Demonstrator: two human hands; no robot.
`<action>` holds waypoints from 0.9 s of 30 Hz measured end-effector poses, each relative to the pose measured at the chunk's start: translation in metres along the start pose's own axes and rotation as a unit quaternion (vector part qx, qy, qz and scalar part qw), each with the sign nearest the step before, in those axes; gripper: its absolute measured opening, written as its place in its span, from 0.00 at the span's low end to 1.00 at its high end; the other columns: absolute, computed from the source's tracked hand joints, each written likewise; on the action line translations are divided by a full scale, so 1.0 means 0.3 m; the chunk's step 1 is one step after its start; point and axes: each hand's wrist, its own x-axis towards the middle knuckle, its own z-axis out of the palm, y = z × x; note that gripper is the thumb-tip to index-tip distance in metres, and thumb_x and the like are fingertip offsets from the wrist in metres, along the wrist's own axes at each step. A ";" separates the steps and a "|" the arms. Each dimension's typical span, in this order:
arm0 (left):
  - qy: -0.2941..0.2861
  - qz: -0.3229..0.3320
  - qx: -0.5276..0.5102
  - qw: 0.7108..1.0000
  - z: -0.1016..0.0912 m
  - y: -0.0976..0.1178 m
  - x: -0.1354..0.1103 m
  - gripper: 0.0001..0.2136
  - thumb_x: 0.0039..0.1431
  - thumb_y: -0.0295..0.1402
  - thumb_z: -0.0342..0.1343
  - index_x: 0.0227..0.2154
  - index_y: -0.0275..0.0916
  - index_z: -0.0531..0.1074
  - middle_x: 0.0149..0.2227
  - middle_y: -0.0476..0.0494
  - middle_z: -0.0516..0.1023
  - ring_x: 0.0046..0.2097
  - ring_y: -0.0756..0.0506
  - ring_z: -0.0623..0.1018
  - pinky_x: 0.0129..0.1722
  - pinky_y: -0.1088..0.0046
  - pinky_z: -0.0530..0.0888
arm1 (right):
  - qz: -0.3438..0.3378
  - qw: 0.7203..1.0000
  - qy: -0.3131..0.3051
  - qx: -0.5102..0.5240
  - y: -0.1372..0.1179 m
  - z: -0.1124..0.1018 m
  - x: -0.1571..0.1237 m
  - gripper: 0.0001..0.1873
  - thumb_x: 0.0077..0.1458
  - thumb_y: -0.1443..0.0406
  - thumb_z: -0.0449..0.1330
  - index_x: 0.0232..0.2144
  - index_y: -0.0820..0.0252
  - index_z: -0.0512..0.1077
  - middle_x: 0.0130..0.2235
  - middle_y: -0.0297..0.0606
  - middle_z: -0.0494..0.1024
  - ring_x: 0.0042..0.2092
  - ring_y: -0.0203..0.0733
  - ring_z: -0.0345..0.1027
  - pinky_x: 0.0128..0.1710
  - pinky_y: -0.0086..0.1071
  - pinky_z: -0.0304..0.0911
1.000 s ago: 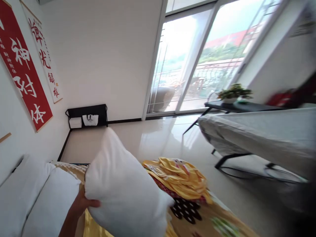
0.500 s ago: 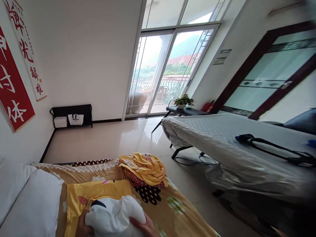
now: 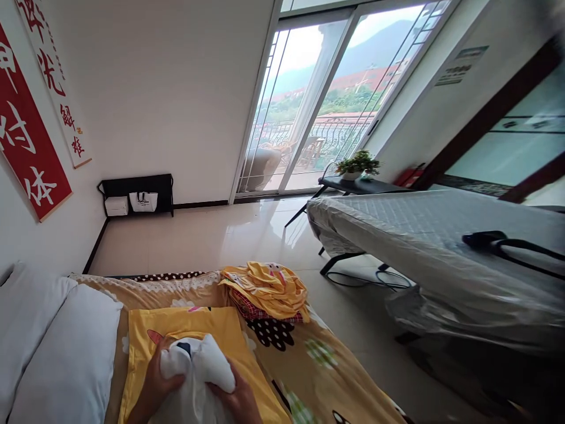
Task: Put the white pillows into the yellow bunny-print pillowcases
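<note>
At the lower middle of the view, my left hand (image 3: 159, 380) and my right hand (image 3: 241, 396) grip a bunched white pillow (image 3: 200, 368) from its two sides, thumbs on the near face. A small dark patch shows at its top edge. Its lower part runs out of the frame. Beneath it a yellow pillowcase (image 3: 203, 321) with a printed pattern lies spread on the patterned bed sheet (image 3: 318, 377). Just beyond, a crumpled pile of yellow fabric (image 3: 267, 288) sits on red checked cloth.
Two white pillows (image 3: 70, 353) rest on the bed's left. A plastic-wrapped massage-style bed (image 3: 424, 235) with a dark strap (image 3: 498, 241) stands at right, a cable (image 3: 366, 282) on the floor below. A potted plant (image 3: 357, 165) and a low black rack (image 3: 136, 182) stand farther back.
The white pillow has been squeezed into a narrower bunch, with both hands drawn closer together and higher in view. The camera has turned slightly left.
</note>
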 end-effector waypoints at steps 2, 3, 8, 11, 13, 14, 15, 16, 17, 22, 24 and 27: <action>-0.050 0.038 0.045 0.997 0.049 0.049 -0.027 0.34 0.40 0.36 0.67 0.55 0.42 0.69 0.59 0.38 0.70 0.63 0.34 0.65 0.66 0.58 0.57 | -0.031 1.000 -0.001 -0.005 -0.045 0.021 -0.034 0.33 0.36 0.55 0.63 0.48 0.57 0.75 0.46 0.44 0.80 0.47 0.56 0.74 0.48 0.42 0.70; -0.076 0.050 0.070 0.993 0.063 0.079 -0.042 0.34 0.42 0.35 0.66 0.57 0.42 0.68 0.60 0.38 0.69 0.64 0.34 0.64 0.66 0.58 0.56 | -0.039 0.999 0.000 -0.005 -0.071 0.019 -0.051 0.34 0.37 0.56 0.62 0.50 0.58 0.74 0.47 0.44 0.80 0.47 0.55 0.74 0.47 0.40 0.70; -0.193 0.059 0.115 0.973 0.100 0.292 -0.095 0.55 0.31 0.35 0.73 0.66 0.44 0.54 0.66 0.40 0.59 0.67 0.32 0.58 0.67 0.57 0.53 | -0.081 0.996 -0.022 0.003 -0.201 -0.044 -0.106 0.35 0.42 0.57 0.59 0.56 0.56 0.70 0.51 0.43 0.78 0.48 0.53 0.74 0.46 0.35 0.70; -0.217 0.058 0.124 0.967 0.139 0.395 -0.096 0.50 0.30 0.39 0.74 0.62 0.43 0.62 0.57 0.40 0.72 0.55 0.33 0.71 0.57 0.62 0.67 | -0.127 0.991 -0.045 -0.007 -0.246 -0.072 -0.110 0.37 0.42 0.57 0.61 0.57 0.56 0.69 0.53 0.43 0.76 0.49 0.53 0.74 0.46 0.34 0.70; -0.211 0.044 0.132 0.968 0.163 0.406 -0.088 0.38 0.37 0.43 0.71 0.55 0.42 0.70 0.48 0.42 0.79 0.46 0.37 0.75 0.47 0.66 0.71 | -0.151 0.987 -0.044 -0.011 -0.255 -0.088 -0.104 0.37 0.42 0.57 0.62 0.58 0.55 0.68 0.55 0.43 0.75 0.52 0.54 0.72 0.49 0.35 0.68; -0.211 0.036 0.135 0.967 0.170 0.392 -0.083 0.33 0.39 0.44 0.70 0.52 0.42 0.72 0.45 0.42 0.79 0.44 0.38 0.75 0.45 0.66 0.71 | -0.160 0.986 -0.038 -0.011 -0.253 -0.097 -0.099 0.37 0.43 0.57 0.62 0.58 0.55 0.67 0.56 0.43 0.74 0.54 0.54 0.70 0.52 0.36 0.67; -0.211 0.030 0.133 0.968 0.175 0.367 -0.076 0.32 0.39 0.44 0.70 0.50 0.41 0.73 0.45 0.42 0.79 0.44 0.38 0.75 0.45 0.66 0.71 | -0.165 0.986 -0.032 -0.011 -0.245 -0.106 -0.094 0.37 0.44 0.56 0.62 0.58 0.54 0.67 0.57 0.43 0.73 0.56 0.55 0.68 0.55 0.38 0.64; -0.205 0.024 0.124 0.971 0.177 0.335 -0.068 0.32 0.38 0.43 0.70 0.49 0.41 0.74 0.46 0.41 0.79 0.45 0.38 0.75 0.47 0.65 0.71 | -0.168 0.985 -0.030 -0.014 -0.233 -0.115 -0.089 0.36 0.44 0.56 0.61 0.58 0.54 0.67 0.58 0.43 0.71 0.58 0.55 0.66 0.57 0.40 0.63; -0.188 0.015 0.111 0.976 0.179 0.299 -0.060 0.33 0.35 0.42 0.71 0.49 0.41 0.74 0.47 0.40 0.78 0.48 0.36 0.74 0.49 0.64 0.70 | -0.169 0.985 -0.030 -0.022 -0.214 -0.122 -0.085 0.36 0.45 0.56 0.60 0.58 0.54 0.67 0.59 0.43 0.71 0.59 0.56 0.65 0.58 0.42 0.61; -0.023 -0.083 -0.046 0.995 0.226 0.183 -0.025 0.32 0.23 0.37 0.73 0.40 0.41 0.74 0.44 0.40 0.78 0.49 0.34 0.74 0.52 0.62 0.68 | -0.193 0.964 0.038 -0.176 -0.041 -0.102 -0.085 0.46 0.41 0.58 0.60 0.65 0.54 0.57 0.60 0.46 0.68 0.60 0.62 0.62 0.59 0.53 0.57; -0.011 -0.117 -0.134 0.984 0.262 0.192 -0.011 0.27 0.25 0.37 0.72 0.35 0.42 0.73 0.38 0.44 0.78 0.43 0.38 0.75 0.45 0.64 0.71 | -0.209 0.944 0.098 -0.235 0.027 -0.077 -0.099 0.55 0.39 0.57 0.63 0.68 0.56 0.48 0.63 0.50 0.63 0.62 0.66 0.57 0.59 0.55 0.55; -0.005 -0.126 -0.219 0.967 0.314 0.237 0.011 0.20 0.26 0.36 0.70 0.27 0.41 0.71 0.29 0.49 0.75 0.35 0.43 0.74 0.38 0.67 0.71 | -0.181 0.933 0.121 -0.285 0.064 -0.046 -0.125 0.54 0.45 0.56 0.61 0.69 0.54 0.41 0.66 0.49 0.57 0.66 0.63 0.51 0.59 0.52 0.56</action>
